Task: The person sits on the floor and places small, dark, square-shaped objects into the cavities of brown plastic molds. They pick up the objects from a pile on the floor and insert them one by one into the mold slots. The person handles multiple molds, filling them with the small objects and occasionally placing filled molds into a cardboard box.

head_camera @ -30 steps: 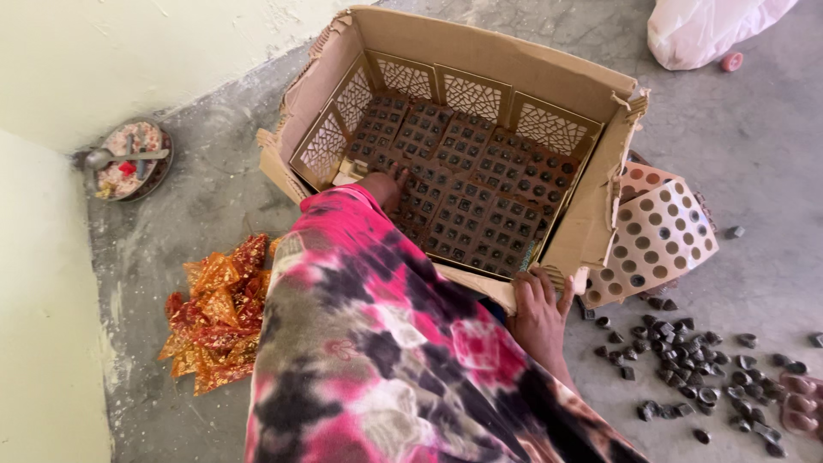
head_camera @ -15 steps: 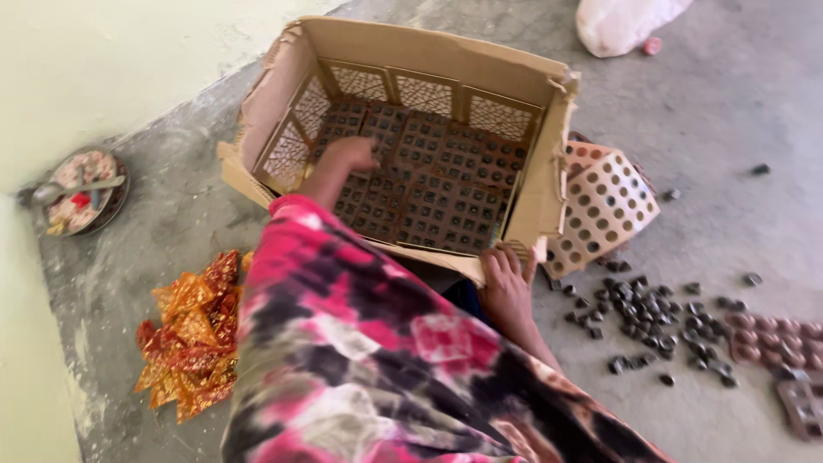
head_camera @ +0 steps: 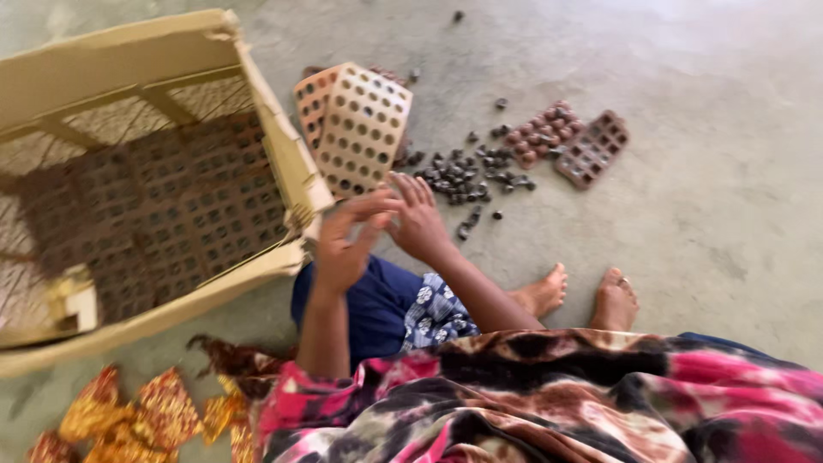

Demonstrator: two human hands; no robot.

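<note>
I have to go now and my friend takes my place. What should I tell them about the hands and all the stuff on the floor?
Left hand: raised beside the box corner, fingers curled, looks empty.
Right hand: touching the left one, fingers spread, nothing seen in it.
Cardboard box: at the left, tipped open, lined with dark brown cell trays.
Pale hole-punched trays: leaning against the box's right wall.
Small dark pieces: loose heap on the concrete just past the hands.
Small brown mould tray: beyond the heap, cells empty; reddish filled tray beside it.
Orange wrappers: lower left.
Done: box holds trays. Left: loose pieces lie unsorted.
</note>
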